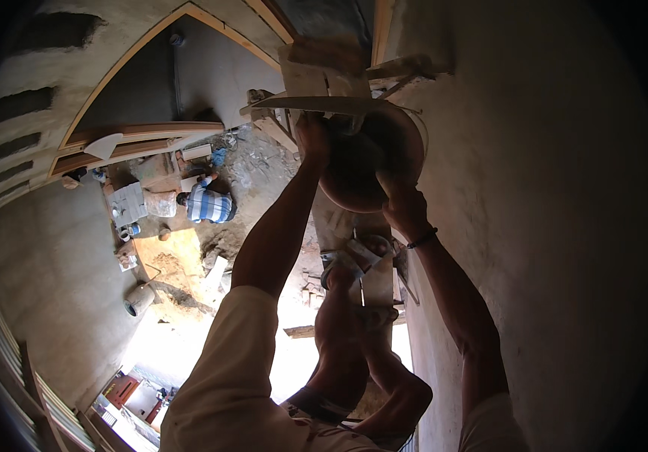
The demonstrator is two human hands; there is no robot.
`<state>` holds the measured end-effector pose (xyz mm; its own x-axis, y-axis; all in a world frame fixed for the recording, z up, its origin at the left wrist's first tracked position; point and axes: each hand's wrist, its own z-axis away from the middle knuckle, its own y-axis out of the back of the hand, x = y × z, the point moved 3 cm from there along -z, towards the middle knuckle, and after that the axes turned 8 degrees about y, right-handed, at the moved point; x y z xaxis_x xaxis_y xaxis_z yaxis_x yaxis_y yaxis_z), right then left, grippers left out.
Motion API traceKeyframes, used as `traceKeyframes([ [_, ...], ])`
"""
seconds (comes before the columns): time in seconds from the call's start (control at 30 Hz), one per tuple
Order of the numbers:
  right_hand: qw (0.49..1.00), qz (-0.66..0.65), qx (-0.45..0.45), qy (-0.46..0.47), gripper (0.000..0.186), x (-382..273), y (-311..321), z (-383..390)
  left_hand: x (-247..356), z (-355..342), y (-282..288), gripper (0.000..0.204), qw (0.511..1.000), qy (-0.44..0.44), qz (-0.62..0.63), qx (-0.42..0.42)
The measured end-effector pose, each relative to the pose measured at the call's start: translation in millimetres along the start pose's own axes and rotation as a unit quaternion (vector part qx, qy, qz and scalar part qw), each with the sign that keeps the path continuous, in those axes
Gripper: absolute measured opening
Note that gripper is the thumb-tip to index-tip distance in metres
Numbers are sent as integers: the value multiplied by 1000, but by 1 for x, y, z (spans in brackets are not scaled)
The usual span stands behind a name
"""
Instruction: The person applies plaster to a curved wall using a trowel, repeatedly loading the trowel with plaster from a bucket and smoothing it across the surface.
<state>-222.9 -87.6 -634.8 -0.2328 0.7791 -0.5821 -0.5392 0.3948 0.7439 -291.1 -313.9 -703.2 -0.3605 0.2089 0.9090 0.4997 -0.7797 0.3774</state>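
A round dark basin (408, 143) is in front of me above narrow planks, with shadowed contents I cannot make out. My right hand (405, 207) grips its near right rim, thumb over the edge; a dark band circles that wrist. At the opposite side my left hand (313, 139) is closed at the left rim, its fingers partly lost in shadow. A long thin flat blade or board (301, 103) lies across the basin's far side, just beyond my left hand.
I am high on a plank scaffold (377, 286), my sandalled foot (373, 247) on it. A plastered wall (535, 226) rises close on the right. Far below, a person in a striped shirt (209, 203) crouches among boards and rubble. A drum (139, 300) lies near the left wall.
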Motion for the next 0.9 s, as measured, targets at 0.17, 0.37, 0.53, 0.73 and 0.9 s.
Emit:
traceKeyframes([
  [0.17,977,26,172,124,39,15,-18,-5,36,17,-24,39,997,74,21,4],
  [0.37,948,170,107,247,38,13,-13,32,35,17,-33,35,999,25,-15,24],
  [0.53,968,153,24,196,42,27,18,29,30,17,-28,34,999,33,10,-11],
  [0.73,959,166,108,204,44,44,16,-4,41,24,-50,34,999,-22,-20,-26],
  [0.9,952,174,97,232,47,49,3,32,44,24,-44,33,999,-3,-33,-20],
])
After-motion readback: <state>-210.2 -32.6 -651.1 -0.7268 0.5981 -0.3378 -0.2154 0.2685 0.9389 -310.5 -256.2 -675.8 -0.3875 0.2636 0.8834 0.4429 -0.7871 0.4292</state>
